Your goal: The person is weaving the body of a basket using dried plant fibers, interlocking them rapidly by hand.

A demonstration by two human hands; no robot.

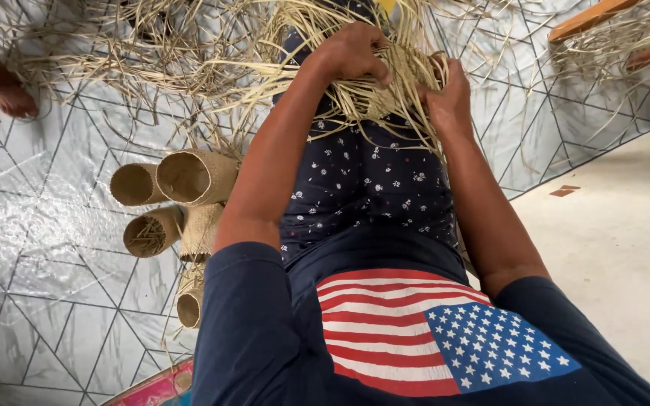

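**Straw weaving held on lap**

Pale straw strips formed the half-woven piece (pixel 396 79) on my lap. My left hand (pixel 351 53) and right hand (pixel 449 98) both clamped it, close together. Finished woven tubes (pixel 182 195) lay on the mat (pixel 54 248) beside my left arm.

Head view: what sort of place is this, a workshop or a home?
Probably an informal floor-level weaving spot. Both hands work pale straw strips, finished woven tubes lie on a patterned plastic floor sheet, bare concrete floor beside it.
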